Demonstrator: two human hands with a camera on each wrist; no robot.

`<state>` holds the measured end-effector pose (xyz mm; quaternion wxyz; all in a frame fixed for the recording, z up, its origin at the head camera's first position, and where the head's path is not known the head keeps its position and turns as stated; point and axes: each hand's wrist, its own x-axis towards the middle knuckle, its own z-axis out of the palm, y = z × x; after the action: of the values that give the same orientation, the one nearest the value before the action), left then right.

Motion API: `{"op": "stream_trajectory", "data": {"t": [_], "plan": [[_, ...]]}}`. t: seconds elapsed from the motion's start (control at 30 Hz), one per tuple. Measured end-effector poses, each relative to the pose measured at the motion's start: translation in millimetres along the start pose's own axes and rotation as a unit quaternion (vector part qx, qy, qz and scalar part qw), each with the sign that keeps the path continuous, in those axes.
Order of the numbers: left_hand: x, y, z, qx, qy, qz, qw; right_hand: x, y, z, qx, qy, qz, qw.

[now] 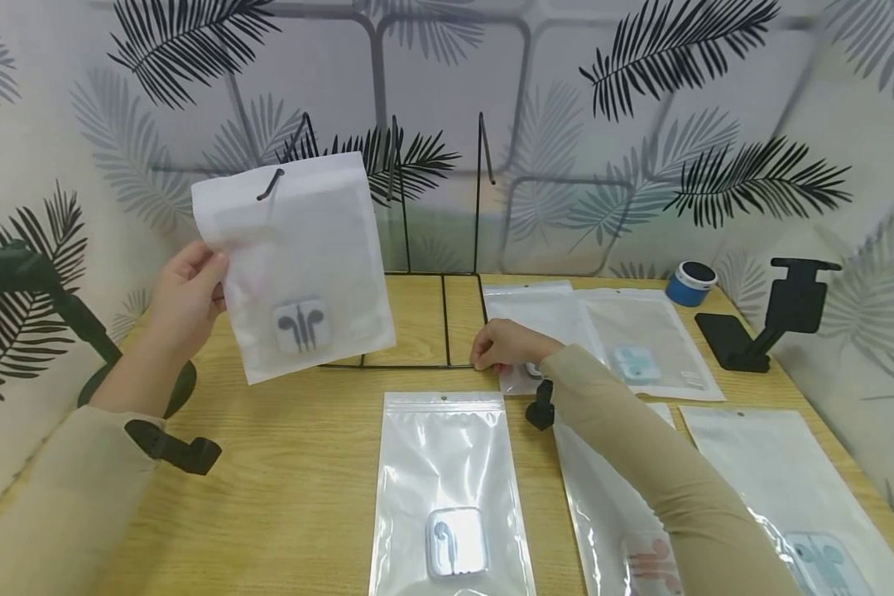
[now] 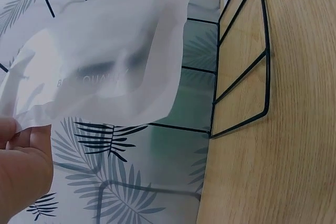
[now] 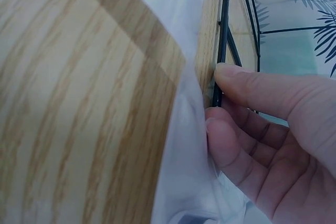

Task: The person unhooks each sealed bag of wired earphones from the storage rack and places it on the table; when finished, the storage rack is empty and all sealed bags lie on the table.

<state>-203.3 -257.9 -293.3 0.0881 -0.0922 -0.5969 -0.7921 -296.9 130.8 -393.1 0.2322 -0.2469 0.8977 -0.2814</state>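
A white zip bag (image 1: 335,240) hangs from a hook (image 1: 271,184) of the black wire display rack (image 1: 410,367), its tip poking through near the bag's top. Boxed earphones (image 1: 301,326) show dark through the bag's lower part. My left hand (image 1: 188,290) pinches the bag's left edge between thumb and fingers; the left wrist view shows the bag (image 2: 121,40) from its other side. Low at the rack's front right corner, my right hand (image 1: 512,343) grips the base wire. In the right wrist view, its thumb (image 3: 236,74) lies on the wire, with the fingers curled beside it.
Several bagged earphones lie on the wooden table (image 1: 268,463), including one bag (image 1: 447,463) in front and another (image 1: 633,331) right of the rack. A blue jar (image 1: 690,283) and a black phone stand (image 1: 785,306) are at the back right. A dark green stand (image 1: 82,314) is at left.
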Motion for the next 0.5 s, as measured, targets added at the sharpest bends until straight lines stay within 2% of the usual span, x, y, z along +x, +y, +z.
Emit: {"op": "stream_trajectory", "data": {"t": [0.2, 0.5], "plan": [[-12.6, 1.7, -6.4, 0.004, -0.023, 0.009, 0.9997, -1.7, -2, 0, 0.002, -0.001, -0.001, 1.0000], [-30.8, 6.0, -16.2, -0.032, -0.088, 0.022, 0.9954, -0.7, -1, -1, 0.001, -0.001, 0.003, 1.0000]]}}
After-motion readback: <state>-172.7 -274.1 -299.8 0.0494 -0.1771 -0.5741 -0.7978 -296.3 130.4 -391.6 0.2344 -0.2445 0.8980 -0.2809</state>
